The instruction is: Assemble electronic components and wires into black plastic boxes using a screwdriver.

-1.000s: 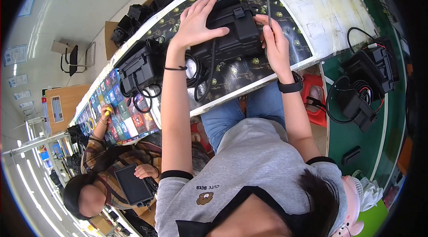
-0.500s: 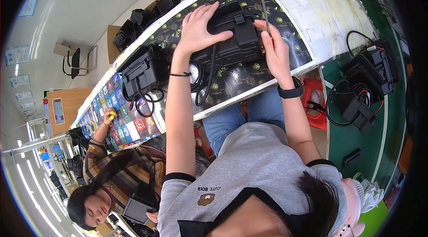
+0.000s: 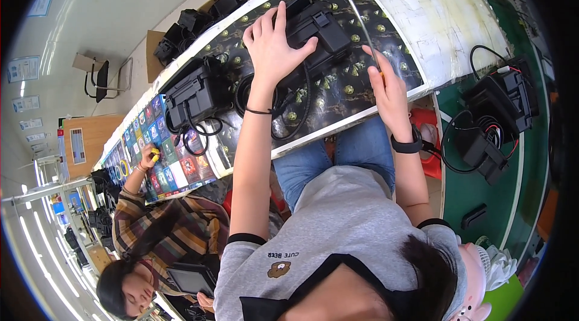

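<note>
- Left hand (image 3: 272, 43) lies spread flat on the black device (image 3: 313, 28), at 12 o'clock on the patterned table (image 3: 338, 95).
- Right hand (image 3: 389, 92) is closed around a thin rod (image 3: 360, 19).
- Earlier both hands pressed the device; the right has since lifted off toward 3 o'clock.

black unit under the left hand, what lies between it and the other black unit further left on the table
In the head view, a black round coil with looping black cables lies between the pressed unit and the second unit. The left hand rests on the first.

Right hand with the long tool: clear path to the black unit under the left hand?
Probably yes. The right hand sits beside the black unit, bare patterned mat between; the left hand covers only its left part.
</note>
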{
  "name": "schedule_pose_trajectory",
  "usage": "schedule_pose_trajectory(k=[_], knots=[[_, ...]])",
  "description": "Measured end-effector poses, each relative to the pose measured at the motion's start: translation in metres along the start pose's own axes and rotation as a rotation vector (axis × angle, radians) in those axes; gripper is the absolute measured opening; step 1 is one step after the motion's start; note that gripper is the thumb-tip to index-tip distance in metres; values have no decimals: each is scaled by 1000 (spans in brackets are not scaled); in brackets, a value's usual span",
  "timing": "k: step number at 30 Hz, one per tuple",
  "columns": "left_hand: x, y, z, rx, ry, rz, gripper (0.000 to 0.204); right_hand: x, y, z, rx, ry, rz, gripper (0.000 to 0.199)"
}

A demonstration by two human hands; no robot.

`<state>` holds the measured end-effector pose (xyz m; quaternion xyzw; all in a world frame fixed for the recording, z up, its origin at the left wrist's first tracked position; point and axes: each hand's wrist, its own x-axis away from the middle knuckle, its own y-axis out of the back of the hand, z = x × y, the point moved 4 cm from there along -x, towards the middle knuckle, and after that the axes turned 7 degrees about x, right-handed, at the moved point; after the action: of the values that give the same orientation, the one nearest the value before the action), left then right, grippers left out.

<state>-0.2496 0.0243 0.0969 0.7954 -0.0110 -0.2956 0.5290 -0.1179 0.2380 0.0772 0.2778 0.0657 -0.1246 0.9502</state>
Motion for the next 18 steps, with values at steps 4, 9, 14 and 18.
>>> schedule_pose_trajectory(k=[4,9,14,18], knots=[[-3,1,2,12,-16,60,103,12,-1,-9,19,16,62,43],[-12,-4,14,27,-24,157,110,18,4,-16,-34,24,144,55],[-30,-6,35,-19,75,211,115,18,9,-3,-117,-9,296,63],[-29,-7,42,-20,83,219,118,23,5,0,-13,64,328,63]])
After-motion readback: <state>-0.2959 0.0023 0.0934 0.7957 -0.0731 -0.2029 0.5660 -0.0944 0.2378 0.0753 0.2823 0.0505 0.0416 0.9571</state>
